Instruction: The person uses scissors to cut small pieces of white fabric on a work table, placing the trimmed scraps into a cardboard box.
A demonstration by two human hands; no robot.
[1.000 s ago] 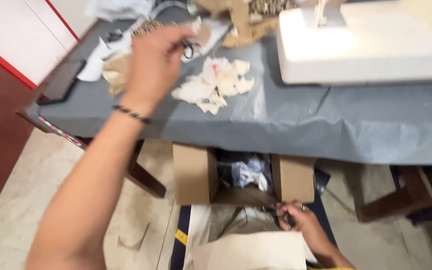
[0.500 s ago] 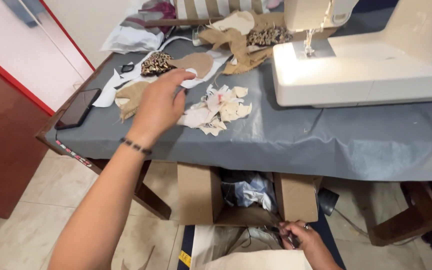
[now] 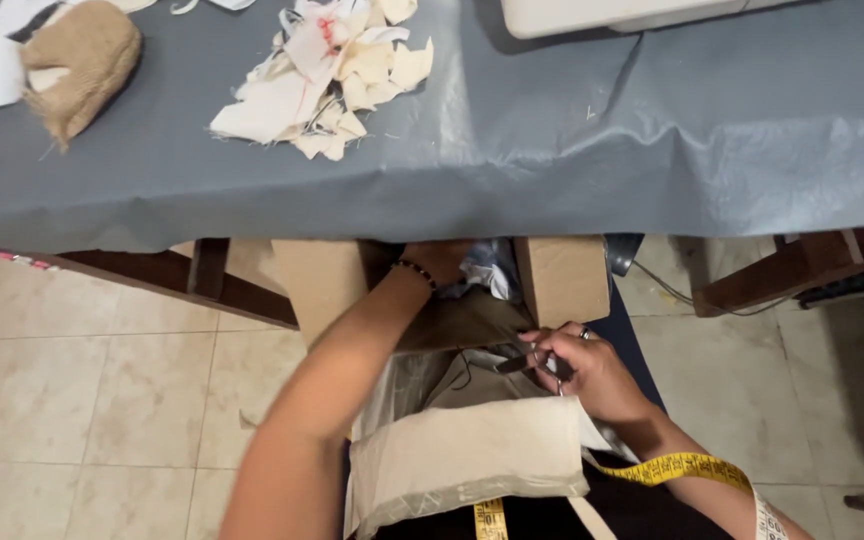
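While the left hand dips into the box, the right grips scissors

As seen from above, the left hand (image 3: pixel 439 262) reaches into the open cardboard box (image 3: pixel 560 282) under the table (image 3: pixel 592 150), at the centre of the frame. Its fingers are hidden by the table edge and the box, so I cannot tell whether they are spread or closed on anything. A beaded bracelet (image 3: pixel 414 272) shows at the wrist. Crumpled pale cloth (image 3: pixel 484 276) lies in the box just beside that hand.

Right of centre and lower, the right hand (image 3: pixel 592 372) is closed around small scissors (image 3: pixel 524 362), blades pointing left, just above a folded cream fabric (image 3: pixel 472 455) on the lap. A yellow tape measure (image 3: pixel 687 467) runs along the lower right.

On the table's grey cover, a heap of pale scraps (image 3: pixel 322 85) sits at top centre and a burlap piece (image 3: pixel 82 55) at upper left, both well apart from the hands. A white sewing machine (image 3: pixel 632 10) shows only its base at the top edge.

By my reading, the step in hand is work inside the box, with the scissors kept ready. Drawing the left hand out would call for clearing the table edge and the box flap, and for keeping the blades away from the left forearm, which passes near them.
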